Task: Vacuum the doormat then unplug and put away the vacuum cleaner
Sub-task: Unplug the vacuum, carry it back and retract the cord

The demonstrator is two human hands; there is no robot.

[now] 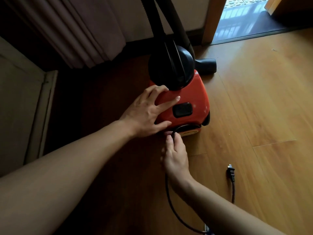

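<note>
Floorboards of warm wood fill most of the view, bright on the right and in shadow on the left. A pleated curtain hangs at the upper left, and a wooden door frame stands at the upper right beside an open doorway.

The vacuum cleaner sits on the floor near the middle, close to the wall and just right of the curtain's hem. Its body is red with a black dome on the far end. A black hose rises from the dome and leaves the top of the view. A black nozzle lies on the floor just beyond the body, on its right.

The left hand rests flat on the red top, fingers spread and straight, gripping nothing. The index fingertip lies just above a black rocker switch.

The right hand is at the near end of the cleaner, its thumb and fingers pinched on the black cord where it comes out of the body. From there the cord passes under the wrist and curves along the floor toward the bottom edge. The plug lies loose on the boards to the right, well apart from both hands.
</note>
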